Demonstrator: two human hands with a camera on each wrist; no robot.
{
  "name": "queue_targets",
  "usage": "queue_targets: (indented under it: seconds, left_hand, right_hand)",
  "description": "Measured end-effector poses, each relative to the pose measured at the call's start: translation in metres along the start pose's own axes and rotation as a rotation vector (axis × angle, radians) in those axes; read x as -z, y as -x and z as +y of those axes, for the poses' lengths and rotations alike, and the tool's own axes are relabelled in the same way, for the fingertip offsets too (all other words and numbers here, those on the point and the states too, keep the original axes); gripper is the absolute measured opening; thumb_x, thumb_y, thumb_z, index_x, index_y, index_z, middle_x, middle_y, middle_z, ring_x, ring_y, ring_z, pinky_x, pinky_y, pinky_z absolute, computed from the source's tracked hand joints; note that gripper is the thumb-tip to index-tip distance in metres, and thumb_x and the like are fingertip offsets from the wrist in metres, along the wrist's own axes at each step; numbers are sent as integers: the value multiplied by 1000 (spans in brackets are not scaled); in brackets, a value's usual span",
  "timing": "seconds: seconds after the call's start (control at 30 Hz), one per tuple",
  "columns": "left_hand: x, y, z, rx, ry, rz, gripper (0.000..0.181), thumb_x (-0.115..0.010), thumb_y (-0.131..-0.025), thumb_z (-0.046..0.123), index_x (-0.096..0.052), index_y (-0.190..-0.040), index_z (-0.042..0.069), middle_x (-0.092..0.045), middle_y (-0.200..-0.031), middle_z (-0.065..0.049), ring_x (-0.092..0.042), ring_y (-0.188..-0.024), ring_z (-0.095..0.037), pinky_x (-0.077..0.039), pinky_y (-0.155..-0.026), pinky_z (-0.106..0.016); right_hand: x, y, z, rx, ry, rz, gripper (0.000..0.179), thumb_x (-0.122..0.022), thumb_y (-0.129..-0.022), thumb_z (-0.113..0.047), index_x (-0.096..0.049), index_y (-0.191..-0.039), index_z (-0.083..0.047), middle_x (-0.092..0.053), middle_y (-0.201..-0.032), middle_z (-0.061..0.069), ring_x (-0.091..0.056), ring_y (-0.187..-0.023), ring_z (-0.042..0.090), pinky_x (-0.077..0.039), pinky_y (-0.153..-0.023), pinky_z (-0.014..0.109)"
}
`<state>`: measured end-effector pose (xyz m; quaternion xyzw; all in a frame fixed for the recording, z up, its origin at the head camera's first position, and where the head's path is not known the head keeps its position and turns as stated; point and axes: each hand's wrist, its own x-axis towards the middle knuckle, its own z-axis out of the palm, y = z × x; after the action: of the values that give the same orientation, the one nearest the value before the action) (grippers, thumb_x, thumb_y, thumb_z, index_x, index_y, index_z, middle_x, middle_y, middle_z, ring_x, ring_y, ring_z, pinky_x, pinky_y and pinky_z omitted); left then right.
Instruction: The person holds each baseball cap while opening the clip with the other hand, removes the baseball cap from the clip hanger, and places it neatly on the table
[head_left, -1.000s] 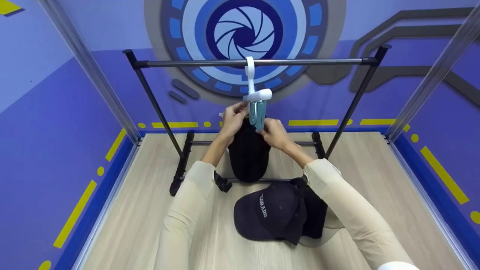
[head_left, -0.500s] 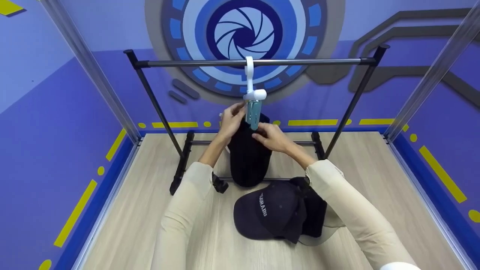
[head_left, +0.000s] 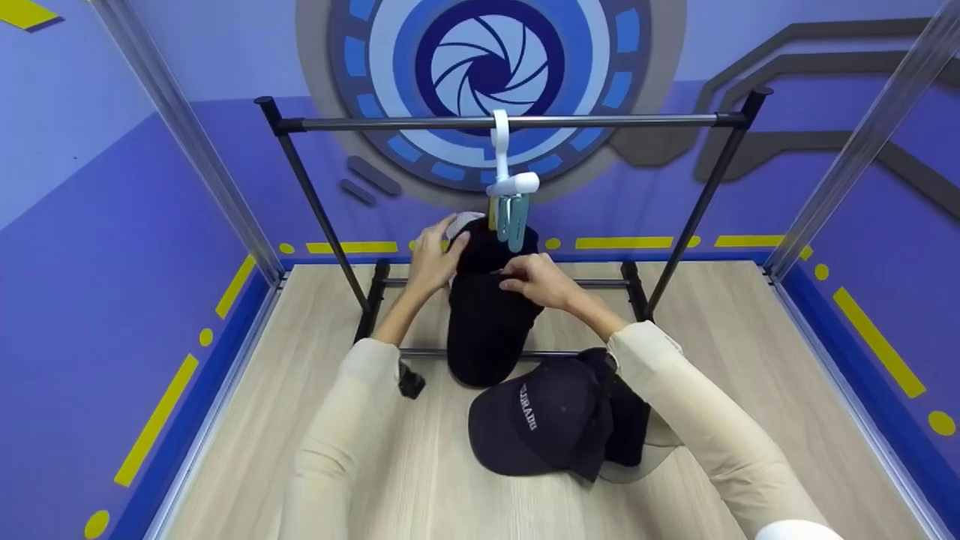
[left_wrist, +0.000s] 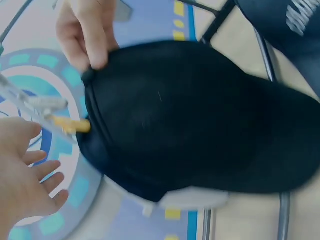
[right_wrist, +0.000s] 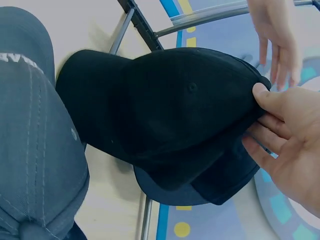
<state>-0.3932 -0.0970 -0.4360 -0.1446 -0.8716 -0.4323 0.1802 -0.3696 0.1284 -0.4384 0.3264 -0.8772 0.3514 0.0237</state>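
Note:
My right hand pinches the rear edge of a black cap, with its brim hanging down, below a white clip hanger. In the right wrist view, the thumb and fingers lie on that edge. My left hand is beside the cap's upper left; the left wrist view shows its fingers apart from the cap. Teal clips hang above the cap. A yellow clip meets the cap's rear edge; whether it grips, I cannot tell. Another dark cap hangs behind.
A dark cap with white lettering lies on the wooden floor, over a black cap and a beige brim. The hanger hooks onto the bar of a black rack. Patterned blue walls stand around it.
My left hand has moved left, away from the clips, and loosened its fingers. The black cap sits lower and further left; my right hand holds its edge slightly lower, exposing dark fabric behind.

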Motion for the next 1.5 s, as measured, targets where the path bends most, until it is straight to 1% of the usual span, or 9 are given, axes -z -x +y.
queue_targets:
  seconds: [0.07,0.17,0.27,0.43,0.67,0.83,1.03,1.27,1.5]
  left_hand:
    - [10,7,-10,-20,-104,-1,52,-61,-102,27,-54,-145,-2,-54,-150,-23,-47,-143,-41,-33,-120,-56]
    - [26,21,-25,-20,-201,-15,55,-61,-102,28,-50,-148,-2,-46,-156,-24,-38,-148,-43,-25,-123,-61]
    - [43,35,-40,-16,-248,-31,57,-60,-102,26,-47,-149,-3,-41,-158,-28,-34,-150,-46,-21,-123,-65]
    - [68,59,-59,-12,-346,-31,59,-62,-102,27,-46,-151,-1,-40,-159,-28,-33,-150,-46,-20,-123,-64]
    - [91,89,-82,-5,-456,-62,68,-63,-101,31,-38,-156,0,-30,-164,-28,-26,-153,-46,-16,-123,-67]
    - [102,107,-93,38,-522,-140,75,-61,-102,38,-30,-160,3,-18,-168,-27,-16,-157,-45,-7,-125,-66]
    - [110,122,-100,68,-527,-161,75,-60,-102,38,-29,-161,4,-18,-168,-26,-15,-157,-46,-6,-124,-68]
    - [110,128,-105,72,-523,-155,75,-61,-101,36,-29,-160,2,-21,-167,-29,-17,-156,-47,-8,-123,-69]
    - [110,131,-107,78,-527,-162,74,-61,-101,33,-30,-159,0,-21,-166,-30,-17,-155,-48,-9,-123,-69]
  right_hand:
    - [-1,-1,-2,3,-11,6,15,-70,-96,-8,-75,-103,4,-77,-101,18,-72,-88,29,-57,-79,39]
    - [-3,-2,-7,19,-27,33,16,-70,-96,-9,-75,-105,4,-77,-105,19,-72,-94,31,-58,-83,43]
    - [-4,-3,-13,45,-48,74,17,-71,-95,-9,-75,-103,4,-76,-104,19,-72,-97,32,-58,-86,46]
    - [-5,-4,-24,79,-81,120,17,-72,-94,-10,-75,-104,4,-76,-102,18,-73,-98,31,-58,-89,45]
    - [-5,-3,-38,119,-83,187,15,-73,-95,-12,-76,-101,2,-75,-96,15,-69,-87,22,-56,-79,35]
    - [-7,-2,-52,133,-165,230,13,-75,-93,-11,-76,-98,1,-74,-93,14,-64,-80,17,-51,-74,26]
    - [-11,-1,-75,118,-163,249,15,-78,-90,-13,-78,-97,0,-76,-91,14,-72,-78,23,-55,-71,22]
    - [-13,6,-97,-22,-180,220,15,-83,-86,-15,-80,-93,-2,-79,-89,11,-70,-72,14,-51,-66,15]
    - [-23,17,-109,-155,-339,126,15,-85,-82,-15,-81,-91,-4,-80,-89,9,-66,-69,0,-53,-67,15]
